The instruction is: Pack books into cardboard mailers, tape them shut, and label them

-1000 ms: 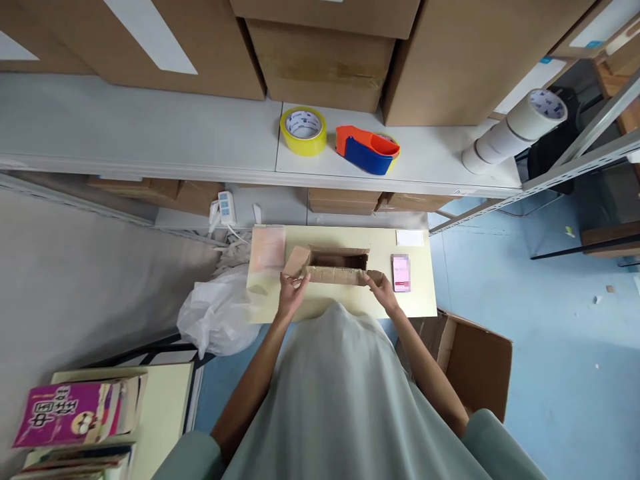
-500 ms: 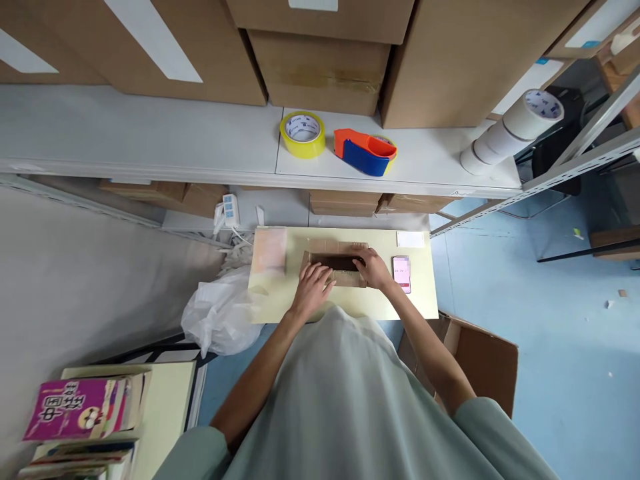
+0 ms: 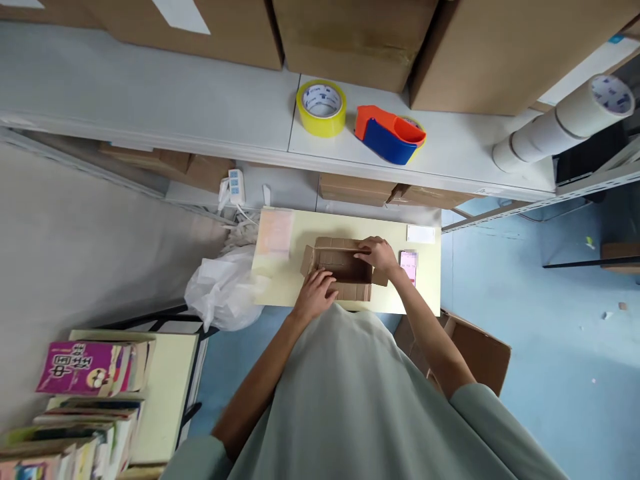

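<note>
A small brown cardboard box (image 3: 345, 265) lies on a pale yellow table (image 3: 425, 297) with its flaps partly folded. My left hand (image 3: 317, 293) rests on the box's near left flap, fingers curled over its edge. My right hand (image 3: 381, 253) presses on the far right flap, fingers bent around the cardboard. A pink-screened phone (image 3: 409, 265) lies just right of the box, close to my right wrist. A pale pink sheet (image 3: 275, 233) lies on the table's left part.
On the grey shelf (image 3: 150, 113) beyond stand a yellow tape roll (image 3: 321, 107), an orange and blue tape dispenser (image 3: 390, 133) and stacked white rolls (image 3: 560, 123). Big cartons stand behind. A white plastic bag (image 3: 223, 293), books (image 3: 90, 373) and an open carton (image 3: 480, 353) surround the table.
Both hands moved from the box's outer ends onto its top, folding the flaps inward. The view shifted down and slightly left.
</note>
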### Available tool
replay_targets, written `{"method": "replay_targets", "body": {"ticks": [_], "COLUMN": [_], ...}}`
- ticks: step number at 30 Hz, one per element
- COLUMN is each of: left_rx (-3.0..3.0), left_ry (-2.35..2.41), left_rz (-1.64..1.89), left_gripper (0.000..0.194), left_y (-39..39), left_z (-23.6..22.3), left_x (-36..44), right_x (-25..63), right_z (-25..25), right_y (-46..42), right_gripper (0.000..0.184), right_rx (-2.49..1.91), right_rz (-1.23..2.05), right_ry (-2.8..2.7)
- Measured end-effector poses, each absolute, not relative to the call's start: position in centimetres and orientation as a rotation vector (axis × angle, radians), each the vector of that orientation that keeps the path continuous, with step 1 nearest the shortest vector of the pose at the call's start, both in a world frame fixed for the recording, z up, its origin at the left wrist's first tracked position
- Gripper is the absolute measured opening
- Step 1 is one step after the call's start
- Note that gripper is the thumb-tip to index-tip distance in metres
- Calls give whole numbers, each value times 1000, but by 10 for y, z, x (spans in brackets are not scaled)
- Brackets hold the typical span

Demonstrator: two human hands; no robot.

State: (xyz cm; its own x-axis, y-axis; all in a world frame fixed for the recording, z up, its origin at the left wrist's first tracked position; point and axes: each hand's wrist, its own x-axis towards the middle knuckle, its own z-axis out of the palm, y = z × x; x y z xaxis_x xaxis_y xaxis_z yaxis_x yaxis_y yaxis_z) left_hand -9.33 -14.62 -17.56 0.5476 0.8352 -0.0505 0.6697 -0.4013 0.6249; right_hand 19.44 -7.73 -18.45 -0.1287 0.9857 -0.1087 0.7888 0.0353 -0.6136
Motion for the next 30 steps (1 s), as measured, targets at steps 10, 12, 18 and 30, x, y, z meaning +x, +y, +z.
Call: {"method": "replay_targets", "body": {"ticks": [10,12,18,30], "left_rx": [2266,2262,2094,1509], "left_ry": [1143,1114,1207,2088], "left_rz": [355,373,641,224], "left_gripper": [40,38,34,83], "left_y": [-136,-137,-116,39], "left_z": [-200,-194,-181,-267], "left_x": [-88,-91,-135,-227], "right_x": [173,167,147,97], "right_z": [-180,-173,-141,-86], "right_y": [-88,-92,-116,-183], "right_gripper": [17,14,22,37], "right_rx": [-2015,-2034,-1999,-2135], "right_rz": [727,736,574,431], "right_ry": [-1885,-1855,-1766,-1497]}}
